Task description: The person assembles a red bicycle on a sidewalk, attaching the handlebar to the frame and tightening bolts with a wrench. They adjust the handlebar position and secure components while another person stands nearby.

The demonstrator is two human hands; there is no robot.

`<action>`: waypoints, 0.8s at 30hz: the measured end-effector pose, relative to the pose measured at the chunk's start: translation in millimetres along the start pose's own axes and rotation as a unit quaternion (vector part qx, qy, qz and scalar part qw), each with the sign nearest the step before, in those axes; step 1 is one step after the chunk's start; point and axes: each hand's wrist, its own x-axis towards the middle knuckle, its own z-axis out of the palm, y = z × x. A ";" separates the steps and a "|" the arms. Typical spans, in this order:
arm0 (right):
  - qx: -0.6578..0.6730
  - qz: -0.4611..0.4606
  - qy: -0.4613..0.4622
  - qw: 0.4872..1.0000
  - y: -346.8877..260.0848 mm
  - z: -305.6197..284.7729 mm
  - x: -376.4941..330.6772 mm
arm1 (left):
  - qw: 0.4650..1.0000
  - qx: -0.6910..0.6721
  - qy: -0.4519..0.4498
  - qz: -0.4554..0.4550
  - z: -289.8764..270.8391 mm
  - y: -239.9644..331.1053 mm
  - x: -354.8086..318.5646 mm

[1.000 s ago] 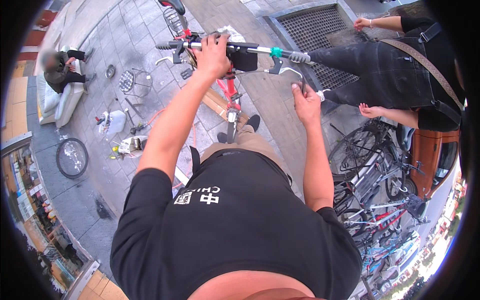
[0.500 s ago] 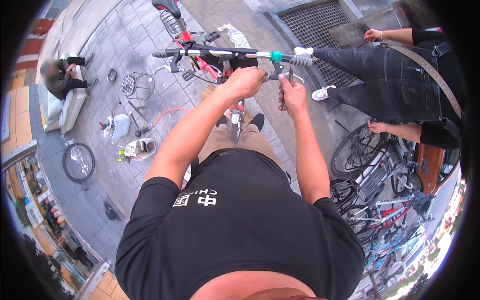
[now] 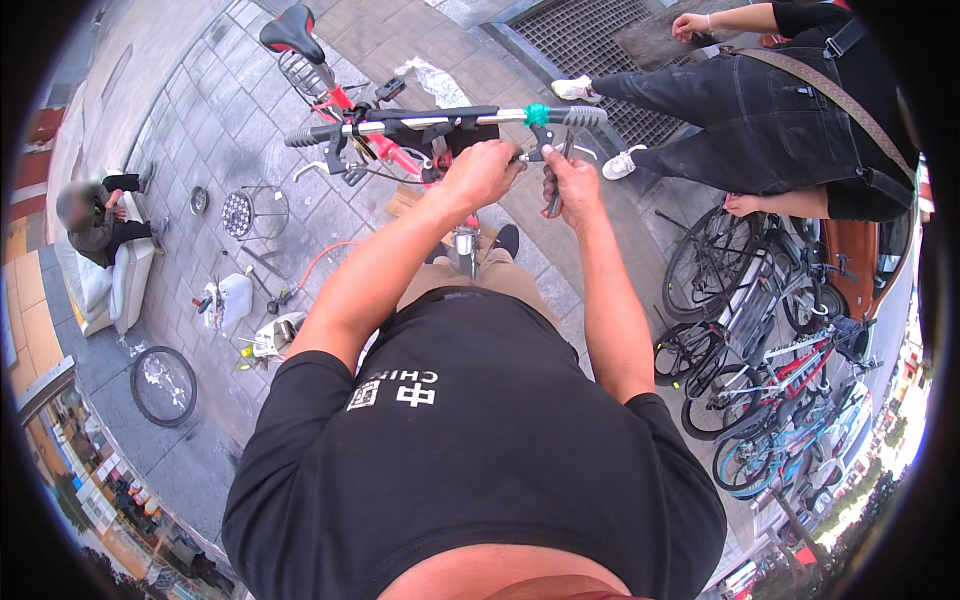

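A red bicycle stands in front of me, its wide handlebar running across the view. My left hand is closed just below the bar, its fingertips pinched beside the right brake lever; what they grip is too small to make out. On the other side of that lever, my right hand is closed around a slim dark hand tool with a reddish part. The tool's upper end reaches up next to the lever. Green wrapping is tied round the bar above. The front wheel is between my legs.
A person in dark overalls stands close on the right, near several parked bicycles. A floor grate lies beyond. To the left are a stool, a white jug, a loose tyre and a seated person.
The view has shifted, so the bicycle appears further left and lower. Both hands stay at the right brake lever, with the tool still in my right hand.
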 end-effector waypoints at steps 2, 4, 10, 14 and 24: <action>0.000 -0.008 0.000 1.000 2.0 -0.2 1.8 | 0.998 -0.044 0.040 0.014 1.1 -1.3 -5.8; -0.005 -0.017 -0.002 1.000 1.5 2.2 -0.8 | 0.997 -0.039 0.061 0.042 7.5 -9.2 -8.6; -0.021 -0.013 0.004 1.000 -1.9 3.5 -1.3 | 0.992 -0.046 0.096 0.065 22.8 -15.4 -12.2; -0.015 -0.007 0.003 1.000 1.0 1.1 -2.9 | 0.987 -0.084 0.100 0.089 21.9 -15.4 -11.9; -0.056 -0.015 -0.023 0.998 -1.2 -2.9 -0.3 | 0.992 -0.113 0.023 -0.059 23.7 -14.9 -4.1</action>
